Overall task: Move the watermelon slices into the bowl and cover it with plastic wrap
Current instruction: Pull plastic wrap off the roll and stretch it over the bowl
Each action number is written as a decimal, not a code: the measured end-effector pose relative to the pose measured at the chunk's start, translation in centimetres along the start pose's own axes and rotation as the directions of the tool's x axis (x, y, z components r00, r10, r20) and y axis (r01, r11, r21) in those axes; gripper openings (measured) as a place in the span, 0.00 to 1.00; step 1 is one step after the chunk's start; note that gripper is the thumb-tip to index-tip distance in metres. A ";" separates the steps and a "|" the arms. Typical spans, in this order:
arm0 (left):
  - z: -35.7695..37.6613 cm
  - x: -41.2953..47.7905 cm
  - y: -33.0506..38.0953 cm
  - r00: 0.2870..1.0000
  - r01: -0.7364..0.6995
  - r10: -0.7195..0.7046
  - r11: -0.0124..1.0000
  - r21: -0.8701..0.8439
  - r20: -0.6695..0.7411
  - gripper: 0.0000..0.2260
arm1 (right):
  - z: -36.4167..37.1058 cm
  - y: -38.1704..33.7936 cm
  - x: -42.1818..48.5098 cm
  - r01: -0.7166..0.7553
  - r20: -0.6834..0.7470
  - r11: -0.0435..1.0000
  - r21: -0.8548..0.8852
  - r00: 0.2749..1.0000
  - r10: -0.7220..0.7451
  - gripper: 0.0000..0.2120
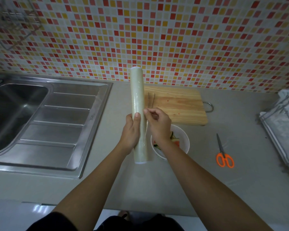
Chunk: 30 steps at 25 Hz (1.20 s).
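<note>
Fingers (148, 112) of the right hand (158, 124) are curled in, thumb and forefinger pinching narrowly at the right edge of the roll of plastic wrap (138, 94), where a loose strip of clear film hangs down beside the roll. On the other side the left hand (130, 132) grips the lower half of the roll, its thumb pressed flat against the front. The roll stands nearly upright in the air above the counter (232, 120). Directly under the right wrist sits the white bowl (185, 139), with the watermelon slices (177, 143) inside it, mostly hidden by the arm. Behind the bowl lies a wooden cutting board (178, 104) with metal tongs (151, 99) resting on it. Orange-handled scissors (223, 154) lie closed on the counter to the right of the bowl, well apart from it. A steel sink (15, 114) fills the left side, and a wire dish rack (284, 124) stands at the far right.
</note>
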State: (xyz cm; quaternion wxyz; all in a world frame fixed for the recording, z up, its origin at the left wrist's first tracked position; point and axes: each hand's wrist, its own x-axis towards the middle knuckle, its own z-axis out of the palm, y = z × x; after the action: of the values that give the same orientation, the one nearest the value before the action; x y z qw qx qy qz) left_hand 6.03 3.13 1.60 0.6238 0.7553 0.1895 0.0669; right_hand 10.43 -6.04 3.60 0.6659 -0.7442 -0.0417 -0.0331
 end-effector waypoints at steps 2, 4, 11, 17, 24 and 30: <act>0.1 -0.1 0.1 1.000 -0.001 0.002 0.999 0.052 -0.009 0.22 | 0.3 0.0 -0.1 0.002 -0.082 0.996 -0.087 0.997 -0.009 0.04; 0.2 -0.1 0.1 1.000 -0.006 0.009 0.993 0.118 -0.020 0.20 | 0.6 0.2 -0.1 -0.048 -0.127 0.983 -0.179 0.992 0.026 0.06; -0.6 0.0 0.1 0.999 0.018 -0.013 0.994 0.108 -0.046 0.16 | -0.1 0.9 1.0 -0.148 0.043 0.977 -0.151 0.987 0.157 0.03; -1.0 0.2 0.4 0.998 0.041 -0.040 0.999 -0.005 0.048 0.22 | -0.1 1.0 1.3 -0.113 0.042 0.983 -0.144 0.992 0.121 0.04; -1.4 0.2 0.1 0.990 0.098 -0.091 0.993 -0.064 0.108 0.22 | -0.9 0.7 1.6 0.021 0.119 0.992 -0.122 0.993 -0.006 0.04; -1.0 0.0 0.4 0.991 0.051 -0.050 0.999 -0.007 0.122 0.23 | -0.2 0.5 1.0 0.172 0.023 0.881 -0.441 0.983 -0.181 0.09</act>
State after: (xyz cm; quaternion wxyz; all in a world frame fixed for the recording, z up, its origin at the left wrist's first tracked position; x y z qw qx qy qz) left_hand 5.73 3.98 2.24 0.6395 0.7498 0.1698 0.0058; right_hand 11.45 -6.27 3.27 0.4744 -0.8684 -0.0943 -0.1091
